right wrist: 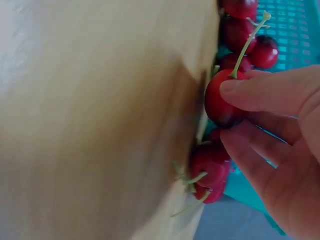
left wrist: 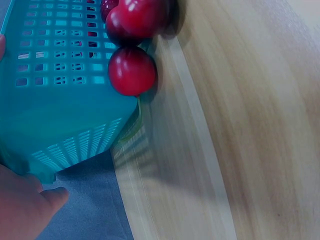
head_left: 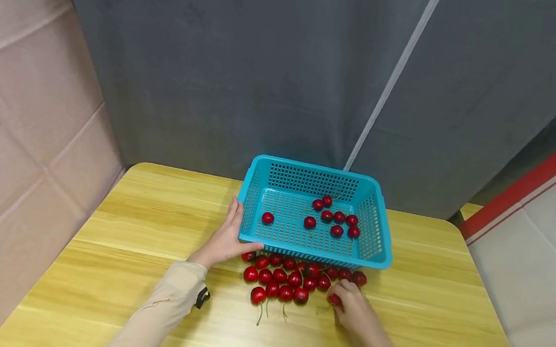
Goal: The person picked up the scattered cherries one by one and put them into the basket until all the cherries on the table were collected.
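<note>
My left hand [head_left: 223, 240] rests at the near left corner of a turquoise plastic basket [head_left: 310, 256]. Its fingers lie straight along the left side, and the thumb reaches over the front rim. Right of the cherry rows, my right hand [head_left: 356, 313] pinches a dark red cherry [right wrist: 216, 102] between thumb and fingers; its green stem [right wrist: 245, 50] sticks up. Rows of cherries [head_left: 285, 293] lie on the table close in front of the basket. Inside the basket are several more, mostly toward the right, with one cherry [head_left: 268, 218] apart at the left.
The wood-grain table [head_left: 148, 227] runs beneath everything. A dark grey curtain [head_left: 217, 75] hangs behind its far edge. Pale padded panels [head_left: 20, 127] flank the left side, and a white panel with a red edge [head_left: 541, 169] stands to the right.
</note>
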The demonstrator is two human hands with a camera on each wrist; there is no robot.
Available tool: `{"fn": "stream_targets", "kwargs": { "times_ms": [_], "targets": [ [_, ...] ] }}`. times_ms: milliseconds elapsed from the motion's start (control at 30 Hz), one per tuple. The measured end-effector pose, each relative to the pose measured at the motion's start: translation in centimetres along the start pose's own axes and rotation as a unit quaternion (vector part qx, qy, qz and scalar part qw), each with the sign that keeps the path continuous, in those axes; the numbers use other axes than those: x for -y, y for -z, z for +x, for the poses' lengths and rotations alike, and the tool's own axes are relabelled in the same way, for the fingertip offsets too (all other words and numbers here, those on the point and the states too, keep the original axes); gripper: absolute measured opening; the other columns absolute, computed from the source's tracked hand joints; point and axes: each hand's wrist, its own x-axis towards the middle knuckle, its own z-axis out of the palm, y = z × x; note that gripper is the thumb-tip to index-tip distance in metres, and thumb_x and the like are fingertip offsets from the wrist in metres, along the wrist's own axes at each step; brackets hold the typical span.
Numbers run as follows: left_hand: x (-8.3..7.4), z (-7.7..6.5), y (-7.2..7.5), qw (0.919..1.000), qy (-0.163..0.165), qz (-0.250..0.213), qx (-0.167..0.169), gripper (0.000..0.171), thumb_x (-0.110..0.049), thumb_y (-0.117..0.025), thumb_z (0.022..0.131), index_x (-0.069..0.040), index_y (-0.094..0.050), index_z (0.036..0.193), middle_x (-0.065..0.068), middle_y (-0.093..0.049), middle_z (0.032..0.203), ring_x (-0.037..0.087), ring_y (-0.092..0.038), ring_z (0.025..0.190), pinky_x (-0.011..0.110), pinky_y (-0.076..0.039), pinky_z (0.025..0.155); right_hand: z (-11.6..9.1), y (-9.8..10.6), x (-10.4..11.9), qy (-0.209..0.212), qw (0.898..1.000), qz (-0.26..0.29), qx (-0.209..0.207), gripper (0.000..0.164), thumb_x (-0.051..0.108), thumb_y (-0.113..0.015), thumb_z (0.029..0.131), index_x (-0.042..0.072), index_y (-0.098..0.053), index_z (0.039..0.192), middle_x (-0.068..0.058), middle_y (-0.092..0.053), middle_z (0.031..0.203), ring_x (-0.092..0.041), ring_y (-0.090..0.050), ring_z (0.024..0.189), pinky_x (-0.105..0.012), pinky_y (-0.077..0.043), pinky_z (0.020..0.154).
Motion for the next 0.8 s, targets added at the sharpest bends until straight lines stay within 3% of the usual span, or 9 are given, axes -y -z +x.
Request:
{"fn": "stream_targets", "kwargs": {
  "times_ms": [200, 400, 500, 800],
  "targets": [
    [0.0, -0.1, 0.0, 1.0000, 0.003, 0.001, -0.001, 0.119, -0.063, -0.065, 0.069, -0.006, 0.006, 0.145, 0.001, 0.023, 0.149, 0.025, 0.006, 0.139, 0.047, -0.025, 0.105, 0.2, 1.8, 0.7, 0.013, 1.000, 0.012, -0.013, 0.028, -0.009, -0.070, 0.063, 0.009, -0.063, 0.083, 0.002, -0.056, 0.086, -0.013, -0.054, 0.082, -0.031, -0.052, 0.073],
    [0.0, -0.1, 0.0, 1.0000, -0.001, -0.004, -0.004, 0.119, -0.061, -0.067, 0.069, -0.005, 0.005, 0.145, 0.003, 0.021, 0.150, 0.026, 0.006, 0.139, 0.047, -0.026, 0.105, 1.4, 4.8, 1.6, 0.108, 0.991, 0.021, -0.073, 0.037, -0.015, -0.074, 0.056, 0.005, -0.061, 0.084, 0.000, -0.057, 0.085, -0.012, -0.053, 0.076, -0.022, -0.050, 0.062],
    [0.0, -0.1, 0.0, 1.0000, 0.002, -0.006, -0.003, 0.117, -0.057, -0.068, 0.070, -0.005, 0.005, 0.145, 0.003, 0.022, 0.150, 0.025, 0.007, 0.139, 0.047, -0.024, 0.106, 2.4, 6.7, 1.9, 0.130, 0.987, 0.043, -0.081, 0.039, -0.015, -0.075, 0.056, 0.004, -0.061, 0.086, -0.002, -0.058, 0.086, -0.012, -0.052, 0.073, -0.019, -0.049, 0.058],
    [-0.1, 0.0, 0.0, 0.9999, 0.002, -0.011, -0.003, 0.115, -0.051, -0.070, 0.072, -0.005, 0.006, 0.145, 0.002, 0.022, 0.149, 0.024, 0.009, 0.138, 0.048, -0.025, 0.105, 6.5, 10.1, 0.9, 0.117, 0.989, 0.052, -0.072, 0.033, -0.008, -0.075, 0.066, 0.002, -0.060, 0.093, -0.007, -0.058, 0.090, -0.021, -0.058, 0.082, -0.027, -0.054, 0.059]
  ]
}}
